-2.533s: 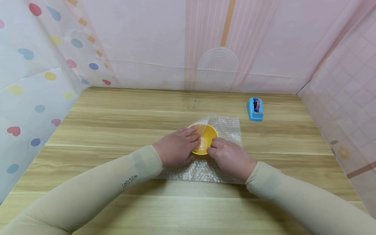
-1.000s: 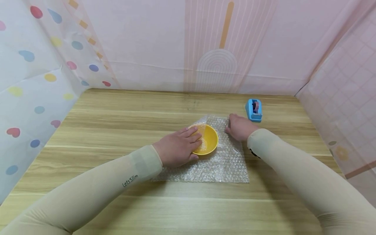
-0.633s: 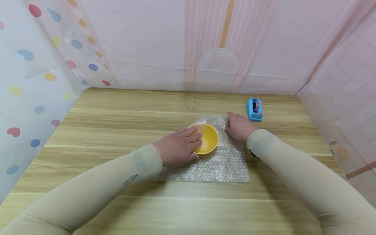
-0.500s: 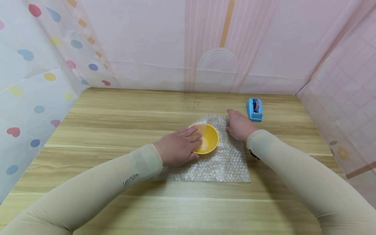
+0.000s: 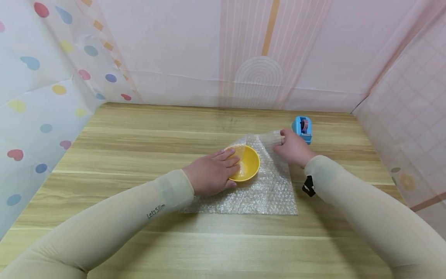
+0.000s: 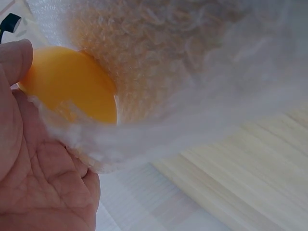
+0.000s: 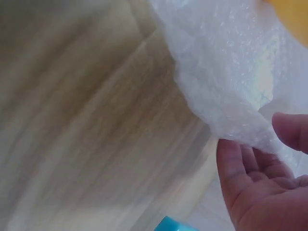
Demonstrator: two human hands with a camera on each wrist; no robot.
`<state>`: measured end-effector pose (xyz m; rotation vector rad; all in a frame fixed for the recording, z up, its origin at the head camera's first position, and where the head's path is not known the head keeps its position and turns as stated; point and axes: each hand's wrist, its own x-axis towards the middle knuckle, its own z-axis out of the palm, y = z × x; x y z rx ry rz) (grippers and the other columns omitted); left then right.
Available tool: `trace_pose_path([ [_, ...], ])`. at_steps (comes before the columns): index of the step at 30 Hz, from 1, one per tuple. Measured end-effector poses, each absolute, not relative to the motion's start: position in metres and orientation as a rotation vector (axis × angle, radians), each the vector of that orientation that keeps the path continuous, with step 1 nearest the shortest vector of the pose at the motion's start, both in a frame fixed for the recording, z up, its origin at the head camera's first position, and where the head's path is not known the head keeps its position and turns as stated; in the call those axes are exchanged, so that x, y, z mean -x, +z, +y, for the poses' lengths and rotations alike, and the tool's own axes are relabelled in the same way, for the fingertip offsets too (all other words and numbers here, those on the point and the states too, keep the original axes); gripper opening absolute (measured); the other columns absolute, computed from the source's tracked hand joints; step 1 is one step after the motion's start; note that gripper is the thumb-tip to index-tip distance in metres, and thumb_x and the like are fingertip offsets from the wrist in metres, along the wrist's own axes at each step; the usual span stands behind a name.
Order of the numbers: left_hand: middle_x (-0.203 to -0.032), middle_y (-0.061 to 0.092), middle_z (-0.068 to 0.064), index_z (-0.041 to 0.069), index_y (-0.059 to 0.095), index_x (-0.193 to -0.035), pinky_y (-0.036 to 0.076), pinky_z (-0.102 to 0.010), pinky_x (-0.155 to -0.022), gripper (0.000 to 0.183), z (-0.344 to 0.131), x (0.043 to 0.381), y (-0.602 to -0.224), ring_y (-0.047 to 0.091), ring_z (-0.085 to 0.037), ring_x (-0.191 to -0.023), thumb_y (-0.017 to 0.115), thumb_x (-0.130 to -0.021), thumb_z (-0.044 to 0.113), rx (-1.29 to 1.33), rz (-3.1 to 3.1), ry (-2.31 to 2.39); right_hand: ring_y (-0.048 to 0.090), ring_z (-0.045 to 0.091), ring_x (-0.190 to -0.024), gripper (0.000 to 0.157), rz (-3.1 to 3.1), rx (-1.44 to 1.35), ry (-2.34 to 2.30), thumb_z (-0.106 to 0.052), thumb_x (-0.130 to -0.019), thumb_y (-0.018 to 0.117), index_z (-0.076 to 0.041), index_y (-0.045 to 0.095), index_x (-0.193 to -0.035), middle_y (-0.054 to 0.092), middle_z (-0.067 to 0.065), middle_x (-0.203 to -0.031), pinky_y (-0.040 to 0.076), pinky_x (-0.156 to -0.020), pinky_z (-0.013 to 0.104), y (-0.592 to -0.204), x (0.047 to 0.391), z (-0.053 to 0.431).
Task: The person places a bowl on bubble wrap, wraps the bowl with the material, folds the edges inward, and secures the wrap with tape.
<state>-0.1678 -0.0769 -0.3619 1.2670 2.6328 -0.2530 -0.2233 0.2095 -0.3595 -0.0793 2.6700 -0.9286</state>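
Observation:
A yellow bowl (image 5: 251, 164) sits on a sheet of clear bubble wrap (image 5: 265, 199), and a folded flap of the sheet reaches over its left rim. My left hand (image 5: 211, 174) lies over that flap with straight, spread fingers, pressing it into the bowl. In the left wrist view the thumb rests against the outer wall of the bowl (image 6: 72, 84). At the sheet's far right corner, my right hand (image 5: 296, 149) pinches the bubble wrap and lifts it. The right wrist view has its thumb above and fingers below the wrap's edge (image 7: 226, 120).
A blue tape dispenser (image 5: 302, 128) with a pinkish roll stands just beyond my right hand. The wood-grain table (image 5: 139, 143) ends at a patterned cloth backdrop (image 5: 174, 50) behind, with similar cloth at both sides.
My right hand has gone from the bowl's right rim to the sheet's far right corner, then drawn that corner up and rightward. The left hand has stayed on the bowl.

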Motion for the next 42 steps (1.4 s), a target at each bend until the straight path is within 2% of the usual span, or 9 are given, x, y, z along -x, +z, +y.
trace_pose_path([
  [6,-0.174,0.029,-0.009,0.010,0.039,-0.163,0.012,-0.042,-0.136,0.067,-0.077,0.169,-0.363,0.012,-0.032,-0.165,0.045,-0.110,0.050,-1.274,2.630,-0.255,0.064,0.035,-0.121,0.035,2.695,0.197,-0.936,-0.018,-0.107,0.057,-0.002,0.063,-0.138,0.068,0.020,-0.138,0.056,-0.106,0.052,-0.362,0.217,0.213],
  [13,-0.174,0.029,-0.010,0.010,0.039,-0.163,0.013,-0.043,-0.136,0.066,-0.076,0.170,-0.362,0.011,-0.032,-0.165,0.045,-0.110,0.049,-1.284,2.632,-0.232,0.057,0.036,-0.141,0.036,2.695,0.204,-1.026,-0.019,-0.110,0.052,-0.008,0.065,-0.142,0.064,0.015,-0.148,0.049,-0.115,0.057,-0.358,0.200,0.206],
  [16,-0.174,0.028,-0.010,0.011,0.039,-0.163,0.013,-0.046,-0.135,0.066,-0.076,0.170,-0.363,0.011,-0.033,-0.165,0.045,-0.110,0.049,-1.283,2.632,-0.213,0.071,0.030,-0.103,0.035,2.727,0.238,-1.050,-0.020,-0.110,0.054,-0.008,0.068,-0.139,0.073,0.019,-0.130,0.059,-0.096,0.047,-0.357,0.193,0.201],
  [18,-0.174,0.028,-0.010,0.011,0.038,-0.163,0.013,-0.048,-0.135,0.066,-0.077,0.170,-0.363,0.010,-0.034,-0.165,0.046,-0.110,0.048,-1.276,2.631,-0.193,0.062,0.024,-0.076,0.034,2.749,0.264,-1.060,-0.019,-0.109,0.054,-0.007,0.069,-0.138,0.074,0.019,-0.123,0.058,-0.077,0.040,-0.357,0.188,0.198],
  [20,-0.174,0.027,-0.011,0.010,0.038,-0.163,0.014,-0.049,-0.135,0.066,-0.077,0.171,-0.364,0.010,-0.034,-0.165,0.046,-0.110,0.048,-1.274,2.629,-0.171,0.054,0.021,-0.070,0.034,2.770,0.283,-1.056,-0.018,-0.109,0.055,-0.006,0.069,-0.138,0.075,0.019,-0.123,0.053,-0.072,0.037,-0.357,0.184,0.196],
  [22,-0.175,0.027,-0.011,0.009,0.038,-0.163,0.013,-0.048,-0.135,0.066,-0.078,0.172,-0.366,0.010,-0.034,-0.165,0.047,-0.110,0.047,-1.278,2.630,-0.149,0.067,0.023,-0.085,0.035,2.790,0.304,-1.058,-0.018,-0.109,0.055,-0.005,0.068,-0.139,0.071,0.016,-0.136,0.060,-0.084,0.039,-0.357,0.180,0.194],
  [29,-0.174,0.028,-0.012,0.007,0.041,-0.161,0.013,-0.043,-0.136,0.065,-0.080,0.172,-0.367,0.011,-0.033,-0.165,0.049,-0.110,0.045,-1.319,2.637,-0.082,0.073,0.027,-0.088,0.030,2.835,0.410,-1.139,-0.010,-0.107,0.059,-0.003,0.071,-0.134,0.072,0.018,-0.132,0.064,-0.081,0.040,-0.356,0.165,0.180],
  [33,-0.174,0.028,-0.013,0.005,0.042,-0.160,0.014,-0.043,-0.135,0.064,-0.080,0.172,-0.367,0.012,-0.033,-0.165,0.049,-0.110,0.044,-1.320,2.634,-0.056,0.070,0.035,-0.124,0.030,2.865,0.491,-1.131,-0.008,-0.106,0.060,-0.004,0.072,-0.133,0.072,0.016,-0.133,0.059,-0.102,0.050,-0.356,0.158,0.171],
  [42,-0.173,0.029,-0.013,0.004,0.044,-0.159,0.014,-0.043,-0.135,0.063,-0.080,0.172,-0.368,0.013,-0.033,-0.165,0.052,-0.109,0.042,-1.310,2.632,-0.045,0.077,0.030,-0.107,0.030,2.941,0.651,-1.042,-0.007,-0.105,0.062,-0.007,0.073,-0.133,0.073,0.014,-0.132,0.065,-0.089,0.045,-0.359,0.148,0.160],
])
